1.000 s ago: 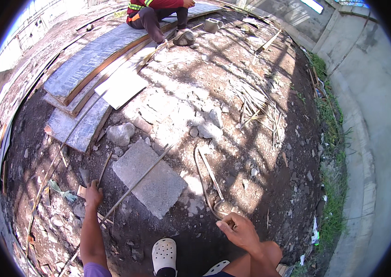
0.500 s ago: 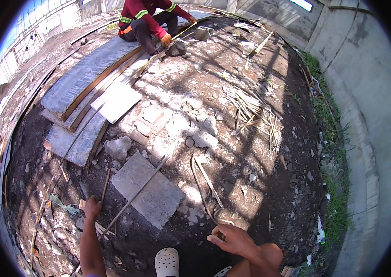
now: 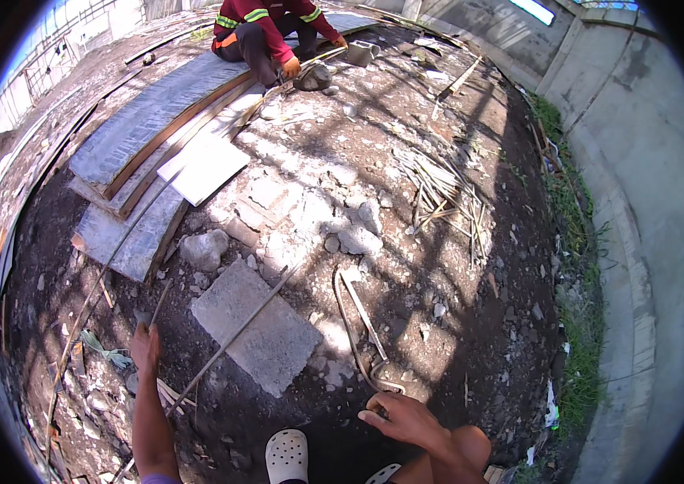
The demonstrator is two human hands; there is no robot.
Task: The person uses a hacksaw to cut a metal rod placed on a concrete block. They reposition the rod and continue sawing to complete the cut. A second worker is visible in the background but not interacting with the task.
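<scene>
My left hand (image 3: 145, 345) is closed round a thin rod (image 3: 162, 300) at the lower left, over rubble beside a green plastic strand (image 3: 104, 348). My right hand (image 3: 393, 419) is low in the middle with fingers curled; I cannot make out what, if anything, is in it. Just beyond it lie a bent metal bar (image 3: 354, 339) and a straight pale piece (image 3: 362, 310). A rough concrete slab (image 3: 265, 351) lies between my hands, a long rod (image 3: 237, 316) across it. My light perforated clog (image 3: 285, 456) shows at the bottom.
A co-worker (image 3: 253, 36) in maroon sleeves and orange gloves crouches on stacked boards (image 3: 140, 133) at upper left. Rocks (image 3: 205, 250), rubble and a pile of sticks (image 3: 447, 194) cover the ground. A concrete wall (image 3: 648, 153), weeds along its foot (image 3: 568, 226), bounds the right side.
My left hand has moved slightly left and up with the thin rod. My right hand sits a little further left. The co-worker's hands have lowered toward the rock beside the boards.
</scene>
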